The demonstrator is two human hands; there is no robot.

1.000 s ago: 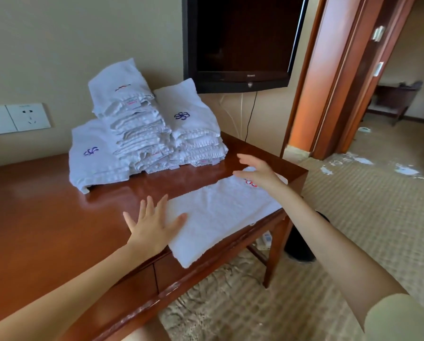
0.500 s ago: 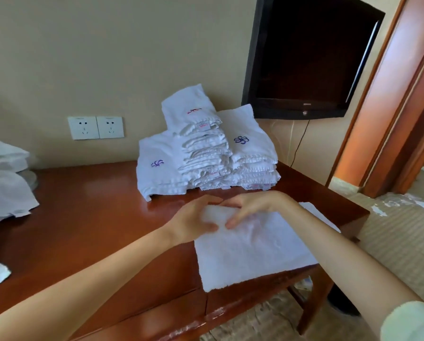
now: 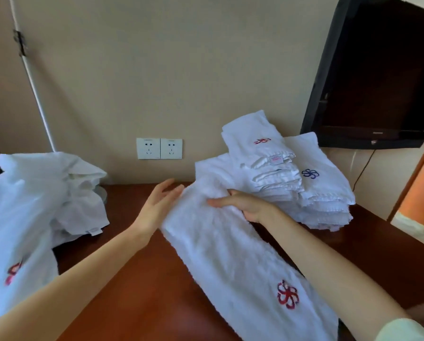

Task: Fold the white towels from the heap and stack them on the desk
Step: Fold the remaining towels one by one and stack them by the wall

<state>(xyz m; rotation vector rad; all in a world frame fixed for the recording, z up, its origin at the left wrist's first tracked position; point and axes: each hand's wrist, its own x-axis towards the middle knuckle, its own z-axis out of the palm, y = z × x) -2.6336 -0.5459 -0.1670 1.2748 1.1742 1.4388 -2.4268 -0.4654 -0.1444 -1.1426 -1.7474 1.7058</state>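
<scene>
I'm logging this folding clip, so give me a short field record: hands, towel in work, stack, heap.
towel: long folded strip on the desk, red emblem up
left hand: open, against the towel's left edge
right hand: grips the towel's far end
stack: folded towels behind, by the wall
heap: unfolded towels, desk's left

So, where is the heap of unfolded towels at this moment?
In the head view, the heap lies at the left of the desk, left of the wall sockets, opposite the folded stack.
</scene>
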